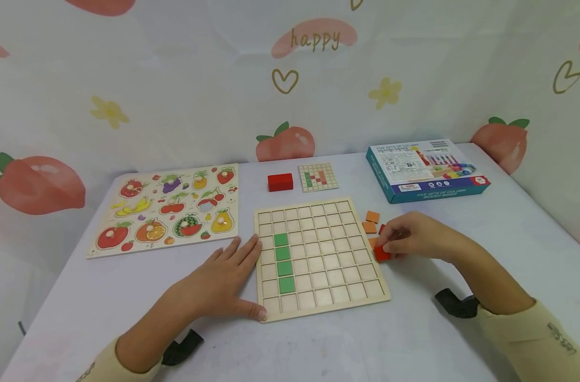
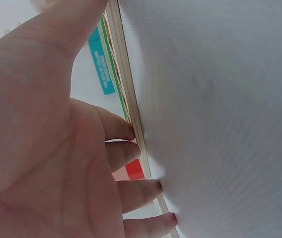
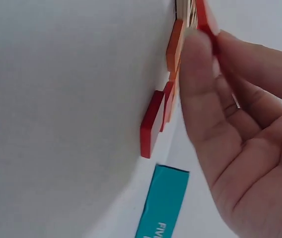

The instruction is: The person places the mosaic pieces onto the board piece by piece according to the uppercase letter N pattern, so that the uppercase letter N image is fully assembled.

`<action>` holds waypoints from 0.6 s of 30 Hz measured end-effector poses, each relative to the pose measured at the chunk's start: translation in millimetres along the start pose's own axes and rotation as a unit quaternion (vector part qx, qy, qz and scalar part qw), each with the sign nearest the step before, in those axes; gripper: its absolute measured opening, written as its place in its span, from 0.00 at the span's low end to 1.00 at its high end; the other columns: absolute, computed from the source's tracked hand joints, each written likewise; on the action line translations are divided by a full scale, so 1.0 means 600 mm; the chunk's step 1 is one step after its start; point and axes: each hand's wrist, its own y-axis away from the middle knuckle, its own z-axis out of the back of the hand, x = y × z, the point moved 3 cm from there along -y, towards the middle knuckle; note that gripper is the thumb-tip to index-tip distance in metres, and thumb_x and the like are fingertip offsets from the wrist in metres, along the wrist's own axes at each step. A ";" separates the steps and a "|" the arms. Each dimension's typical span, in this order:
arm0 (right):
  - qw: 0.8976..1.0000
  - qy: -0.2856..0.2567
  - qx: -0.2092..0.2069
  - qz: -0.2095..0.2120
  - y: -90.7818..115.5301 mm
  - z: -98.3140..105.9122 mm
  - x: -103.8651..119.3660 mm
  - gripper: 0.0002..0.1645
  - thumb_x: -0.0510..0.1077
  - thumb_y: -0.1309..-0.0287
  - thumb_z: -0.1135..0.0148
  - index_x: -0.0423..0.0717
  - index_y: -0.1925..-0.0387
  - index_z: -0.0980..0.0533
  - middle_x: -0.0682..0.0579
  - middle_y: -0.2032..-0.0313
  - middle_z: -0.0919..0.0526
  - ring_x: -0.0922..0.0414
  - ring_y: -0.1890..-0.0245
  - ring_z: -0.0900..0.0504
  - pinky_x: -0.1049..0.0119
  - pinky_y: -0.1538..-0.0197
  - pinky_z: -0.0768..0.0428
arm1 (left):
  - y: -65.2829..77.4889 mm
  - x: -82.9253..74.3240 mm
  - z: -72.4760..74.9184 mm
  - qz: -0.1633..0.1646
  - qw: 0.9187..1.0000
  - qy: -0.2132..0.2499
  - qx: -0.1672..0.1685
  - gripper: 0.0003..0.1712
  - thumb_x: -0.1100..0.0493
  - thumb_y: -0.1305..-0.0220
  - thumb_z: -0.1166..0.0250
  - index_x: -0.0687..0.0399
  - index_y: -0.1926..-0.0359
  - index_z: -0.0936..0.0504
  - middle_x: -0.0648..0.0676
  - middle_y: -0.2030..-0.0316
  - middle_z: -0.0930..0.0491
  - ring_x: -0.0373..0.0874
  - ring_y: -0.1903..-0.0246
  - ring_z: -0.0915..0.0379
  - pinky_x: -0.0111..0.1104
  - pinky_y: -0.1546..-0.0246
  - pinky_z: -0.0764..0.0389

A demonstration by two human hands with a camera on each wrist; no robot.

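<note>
A wooden grid board [image 1: 328, 248] lies in the middle of the table. Several green tiles [image 1: 284, 268] form a column in its second column from the left. My left hand [image 1: 223, 284] rests along the board's left edge, thumb at the near corner and fingers extended against the side. Just off the board's right edge, my right hand [image 1: 421, 236] pinches a red square tile [image 1: 381, 254] between thumb and finger; the tile also shows in the right wrist view [image 3: 206, 22]. Orange tiles [image 1: 372, 216] and more red tiles [image 3: 152, 126] lie close by, partly hidden by that hand.
Behind the board are a red block [image 1: 280, 182] and a small pattern card [image 1: 318, 178] with green and red squares. A fruit puzzle board [image 1: 163, 212] lies at the left. At the back right sits a teal-edged box [image 1: 425, 170]. A printed cloth hangs behind.
</note>
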 end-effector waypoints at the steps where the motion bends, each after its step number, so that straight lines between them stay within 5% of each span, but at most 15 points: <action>1: 1.000 -0.012 0.001 0.000 -0.001 0.002 -0.002 0.05 0.38 0.37 0.33 0.43 0.60 0.16 0.51 0.65 0.16 0.53 0.65 0.21 0.63 0.62 0.17 | 0.000 0.000 0.000 0.001 1.000 0.000 0.001 0.74 0.15 0.55 0.39 0.58 0.20 0.53 0.55 0.21 0.59 0.64 0.24 0.65 0.62 0.31 0.50; 13: 0.994 -0.098 0.037 -0.003 -0.024 0.000 0.001 0.11 0.42 0.36 0.33 0.40 0.57 0.16 0.47 0.66 0.14 0.52 0.68 0.18 0.68 0.71 0.27 | 0.000 0.001 0.000 0.000 1.000 -0.001 -0.001 0.75 0.15 0.55 0.40 0.59 0.21 0.53 0.56 0.21 0.59 0.64 0.24 0.65 0.62 0.31 0.49; 18: 0.989 -0.127 0.069 0.035 -0.035 -0.007 0.016 0.11 0.39 0.37 0.34 0.35 0.57 0.17 0.44 0.64 0.15 0.50 0.67 0.16 0.65 0.61 0.17 | 0.000 0.000 0.000 -0.003 1.000 0.000 -0.004 0.75 0.15 0.55 0.39 0.59 0.21 0.52 0.56 0.21 0.58 0.64 0.24 0.64 0.62 0.31 0.49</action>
